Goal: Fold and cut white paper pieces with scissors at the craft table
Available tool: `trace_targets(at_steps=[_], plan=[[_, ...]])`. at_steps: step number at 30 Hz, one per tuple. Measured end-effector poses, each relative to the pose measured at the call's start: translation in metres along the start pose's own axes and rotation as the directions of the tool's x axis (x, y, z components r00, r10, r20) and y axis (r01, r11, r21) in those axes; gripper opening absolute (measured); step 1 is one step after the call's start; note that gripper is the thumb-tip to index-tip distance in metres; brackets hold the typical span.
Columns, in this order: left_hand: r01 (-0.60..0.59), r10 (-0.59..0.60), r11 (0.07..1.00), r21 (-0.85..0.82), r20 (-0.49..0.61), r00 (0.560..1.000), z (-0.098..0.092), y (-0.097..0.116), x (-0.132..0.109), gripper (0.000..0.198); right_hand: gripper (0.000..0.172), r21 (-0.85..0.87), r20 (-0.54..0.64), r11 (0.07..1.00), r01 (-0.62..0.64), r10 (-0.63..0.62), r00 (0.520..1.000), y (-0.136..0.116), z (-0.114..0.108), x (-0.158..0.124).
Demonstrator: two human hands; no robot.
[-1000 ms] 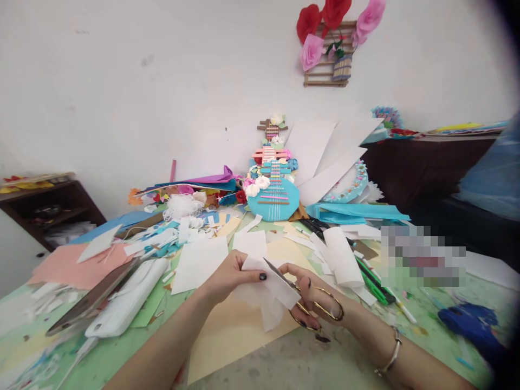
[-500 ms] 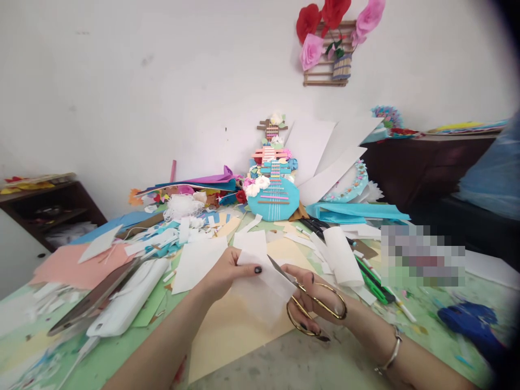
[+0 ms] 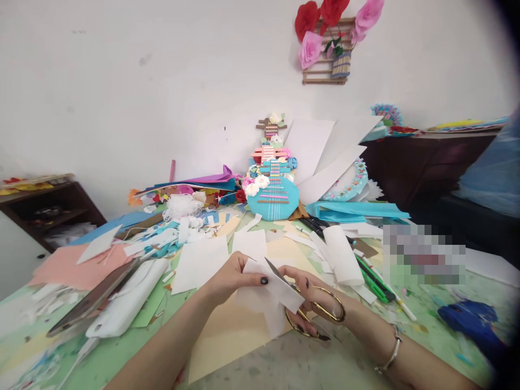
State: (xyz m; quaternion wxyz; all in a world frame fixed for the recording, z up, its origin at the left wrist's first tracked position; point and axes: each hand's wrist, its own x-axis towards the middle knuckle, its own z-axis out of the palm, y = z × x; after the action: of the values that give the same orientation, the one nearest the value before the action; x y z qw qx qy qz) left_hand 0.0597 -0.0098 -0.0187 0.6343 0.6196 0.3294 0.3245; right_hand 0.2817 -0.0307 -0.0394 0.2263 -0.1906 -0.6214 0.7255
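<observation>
My left hand [image 3: 238,276] pinches a piece of thin white paper [image 3: 266,281] between thumb and fingers, above a cream sheet [image 3: 219,341]. In my right hand [image 3: 309,292] are gold-handled scissors [image 3: 333,306], thumb and fingers through the loops. The scissor blades [image 3: 278,272] lie along the upper right edge of the paper, pointing up and left. A flap of the paper bends toward me below them. Whether the blades are cutting right now I cannot make out.
A white roll [image 3: 343,255] and a green utility knife [image 3: 376,279] lie right of my hands. On the left are a white glue gun [image 3: 128,298] and paper scraps. Behind stands a blue paper instrument [image 3: 273,199]. Blue scissors or a similar tool [image 3: 467,322] lie far right.
The paper has tilted and folded, its lower part now angled toward the right. My left hand has shifted slightly right and down; the scissors stay nearly in place.
</observation>
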Motion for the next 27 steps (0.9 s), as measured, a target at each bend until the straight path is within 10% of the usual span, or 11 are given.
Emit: trace_targets(at_steps=[27], plan=[[0.014,-0.014,1.000,0.001,0.004,1.000,-0.007,0.004,-0.002,0.024,0.060,0.118,-0.010,0.992,0.050,-0.049,0.999,-0.006,0.002,0.005]])
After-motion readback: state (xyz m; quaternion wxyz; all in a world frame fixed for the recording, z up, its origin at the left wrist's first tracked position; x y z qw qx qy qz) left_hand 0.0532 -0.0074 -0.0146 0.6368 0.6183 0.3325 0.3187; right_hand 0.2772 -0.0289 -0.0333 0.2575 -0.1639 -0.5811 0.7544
